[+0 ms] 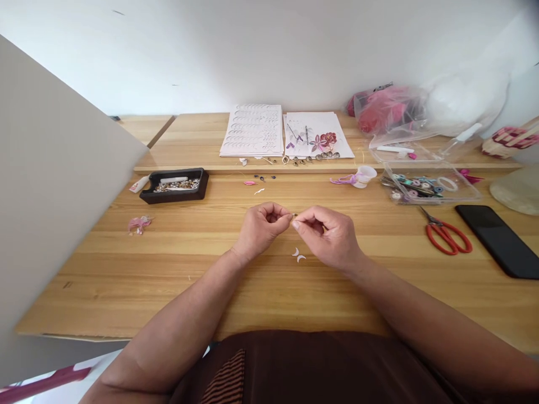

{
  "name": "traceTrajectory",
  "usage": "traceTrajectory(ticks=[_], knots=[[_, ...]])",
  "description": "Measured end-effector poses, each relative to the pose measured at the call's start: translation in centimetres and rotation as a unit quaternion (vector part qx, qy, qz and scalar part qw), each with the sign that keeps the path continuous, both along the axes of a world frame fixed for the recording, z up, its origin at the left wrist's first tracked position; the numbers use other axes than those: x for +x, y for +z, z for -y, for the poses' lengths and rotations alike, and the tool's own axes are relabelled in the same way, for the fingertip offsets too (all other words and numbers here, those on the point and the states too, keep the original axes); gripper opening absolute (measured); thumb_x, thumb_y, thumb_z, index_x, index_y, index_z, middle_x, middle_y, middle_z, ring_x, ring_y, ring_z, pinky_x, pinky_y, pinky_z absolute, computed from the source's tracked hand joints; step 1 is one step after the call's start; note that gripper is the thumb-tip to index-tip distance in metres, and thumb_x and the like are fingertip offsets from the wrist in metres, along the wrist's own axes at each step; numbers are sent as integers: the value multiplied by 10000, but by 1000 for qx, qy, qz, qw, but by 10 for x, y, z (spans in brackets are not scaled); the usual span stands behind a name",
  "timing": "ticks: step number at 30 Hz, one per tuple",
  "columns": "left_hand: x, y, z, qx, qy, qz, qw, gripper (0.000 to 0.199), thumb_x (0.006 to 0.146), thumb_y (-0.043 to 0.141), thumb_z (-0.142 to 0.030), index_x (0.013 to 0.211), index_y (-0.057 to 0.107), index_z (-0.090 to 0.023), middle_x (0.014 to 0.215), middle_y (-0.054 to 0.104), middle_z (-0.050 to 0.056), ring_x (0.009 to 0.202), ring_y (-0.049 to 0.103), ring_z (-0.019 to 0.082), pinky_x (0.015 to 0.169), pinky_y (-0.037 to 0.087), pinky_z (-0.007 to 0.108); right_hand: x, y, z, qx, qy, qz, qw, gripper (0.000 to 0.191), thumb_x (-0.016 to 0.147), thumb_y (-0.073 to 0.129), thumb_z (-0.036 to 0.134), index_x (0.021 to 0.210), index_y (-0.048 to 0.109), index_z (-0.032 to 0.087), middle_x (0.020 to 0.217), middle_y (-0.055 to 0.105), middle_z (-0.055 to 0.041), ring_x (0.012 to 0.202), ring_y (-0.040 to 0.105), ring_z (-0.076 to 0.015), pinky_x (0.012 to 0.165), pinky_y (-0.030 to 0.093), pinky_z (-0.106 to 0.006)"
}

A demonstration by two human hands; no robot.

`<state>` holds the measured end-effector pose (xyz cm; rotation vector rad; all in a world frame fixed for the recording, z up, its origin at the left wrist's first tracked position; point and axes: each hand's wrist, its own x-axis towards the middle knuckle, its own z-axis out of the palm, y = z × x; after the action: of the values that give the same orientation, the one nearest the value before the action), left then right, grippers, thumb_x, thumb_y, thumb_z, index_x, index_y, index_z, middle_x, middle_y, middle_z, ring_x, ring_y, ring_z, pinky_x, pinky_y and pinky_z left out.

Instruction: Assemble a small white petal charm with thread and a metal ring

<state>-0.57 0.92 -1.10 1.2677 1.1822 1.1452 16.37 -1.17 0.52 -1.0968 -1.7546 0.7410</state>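
My left hand (261, 227) and my right hand (326, 233) meet above the middle of the table, fingertips almost touching. Both are closed in a pinch at one tiny item between them, of which only a dark and yellowish speck shows; its kind is too small to make out. Just below the fingers, two white crescent-shaped pieces (297, 255) lie on the wood. Beyond my hands are a pink leaf-shaped piece (249, 183), a white wavy strip (259, 191) and several small dark blue bits (261, 179).
On the left stand a black tray of beads (205, 185) and a pink thread bundle (139, 224). Red-handled scissors (447, 235), a black phone (499, 240) and a clear box of thread spools (463, 191) are at right. Cut-out sheets (252, 129) and a flower-covered sheet (343, 137) lie behind.
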Motion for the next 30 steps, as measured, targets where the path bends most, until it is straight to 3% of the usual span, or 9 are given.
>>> traceTrajectory(ticks=[4, 8, 14, 19, 24, 27, 30], knots=[[-1, 3, 1, -16, -60, -21, 998, 226, 691, 802, -344, 714, 701, -144, 676, 654, 16, 573, 493, 90, 542, 374, 221, 8, 1, -11, -6, -17, -16, 1000, 116, 867, 654, 258, 768, 686, 205, 675, 642, 1, 580, 498, -119, 558, 388, -265], [-2, 4, 1, -25, -74, -10, 997, 246, 698, 810, -368, 714, 700, -148, 672, 644, 13, 571, 469, 85, 554, 366, 231, 11, -6, -24, -61, -17, -68, 996, 151, 849, 685, 306, 746, 680, 196, 689, 647, -4, 607, 516, -121, 565, 402, -260], [0, 2, 0, -44, -31, 80, 995, 316, 670, 837, -424, 691, 672, -155, 588, 546, -36, 513, 350, 57, 519, 288, 237, 5, -18, -26, -169, 13, -117, 978, 217, 769, 755, 379, 712, 677, 185, 624, 622, 10, 514, 471, -95, 472, 372, -237], [1, -1, -3, -51, 36, 133, 989, 312, 665, 831, -418, 688, 658, -159, 572, 510, -54, 510, 349, 54, 524, 291, 233, -2, -20, -15, -210, 45, -90, 972, 184, 801, 716, 339, 709, 671, 186, 646, 650, 3, 468, 474, -87, 455, 374, -240], [-1, -4, -5, -16, 67, 49, 996, 246, 705, 799, -370, 728, 691, -150, 666, 621, -8, 580, 478, 80, 572, 369, 227, -2, -9, -2, -104, 32, -11, 994, 145, 851, 669, 267, 729, 675, 189, 608, 595, 19, 509, 470, -93, 492, 362, -241], [-3, -3, -4, 0, 22, -6, 1000, 222, 702, 796, -344, 720, 696, -146, 687, 654, 13, 592, 507, 93, 564, 377, 225, 1, -2, -2, -22, 11, 6, 1000, 115, 859, 653, 226, 751, 674, 191, 630, 601, 17, 532, 467, -98, 516, 368, -248], [-3, -1, -2, -10, -42, -29, 999, 222, 700, 798, -345, 712, 699, -147, 675, 657, 14, 570, 496, 91, 546, 368, 224, 6, 0, -10, 4, -16, -3, 1000, 116, 869, 653, 245, 766, 672, 194, 664, 627, 6, 567, 490, -110, 536, 379, -256]])
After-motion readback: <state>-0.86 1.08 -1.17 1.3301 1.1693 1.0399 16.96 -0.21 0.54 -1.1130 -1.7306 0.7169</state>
